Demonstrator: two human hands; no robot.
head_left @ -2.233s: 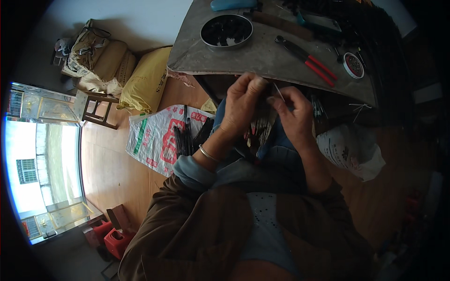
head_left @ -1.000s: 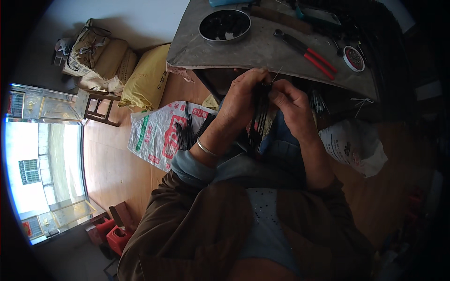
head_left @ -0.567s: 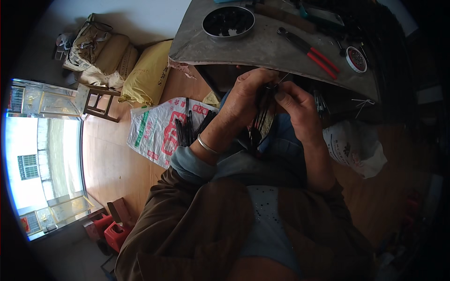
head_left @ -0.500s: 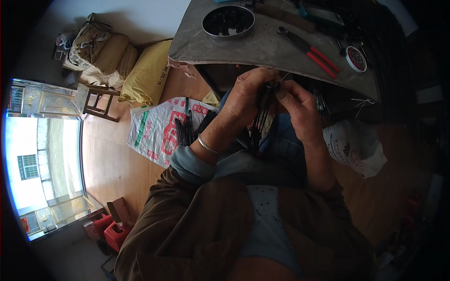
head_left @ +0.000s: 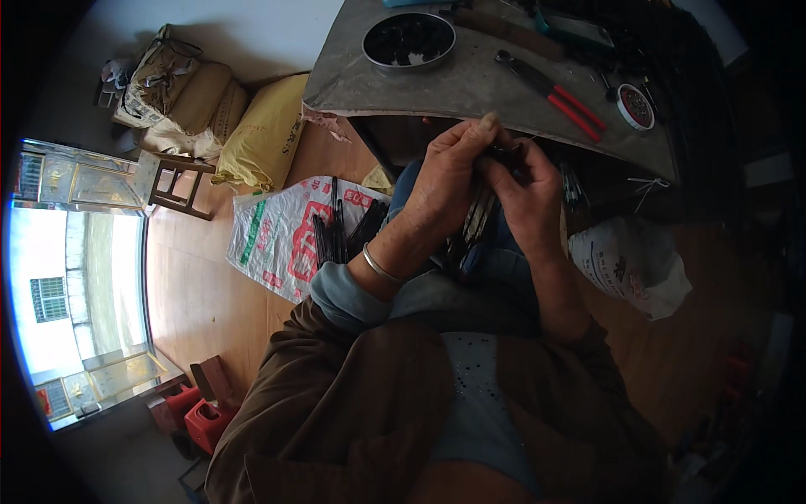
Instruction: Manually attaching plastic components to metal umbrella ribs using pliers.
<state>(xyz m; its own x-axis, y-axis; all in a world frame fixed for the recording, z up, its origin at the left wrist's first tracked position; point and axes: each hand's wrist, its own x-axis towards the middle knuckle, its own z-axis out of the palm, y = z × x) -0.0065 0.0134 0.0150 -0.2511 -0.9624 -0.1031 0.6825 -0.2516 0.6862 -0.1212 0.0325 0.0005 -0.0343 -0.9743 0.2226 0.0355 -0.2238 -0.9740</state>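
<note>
Just below the table edge, my left hand and my right hand meet, both closed on the upper end of a bundle of thin dark rods. These look like umbrella ribs and hang down toward my lap. My left thumb is raised at the top of the bundle. The right fingers curl round a dark part at the upper end, mostly hidden by the hands. To the left, more black rods lie on a white plastic bag with red and green print.
The grey table carries a round metal dish of small black pieces, red-handled pliers and a small round tin. A white bag sits at right. Yellow sack, wooden stool and red plastic stool stand at left.
My right hand has shifted slightly left, and its fingers have curled in. My left thumb has risen. A thin wire-like piece between the hands no longer shows.
</note>
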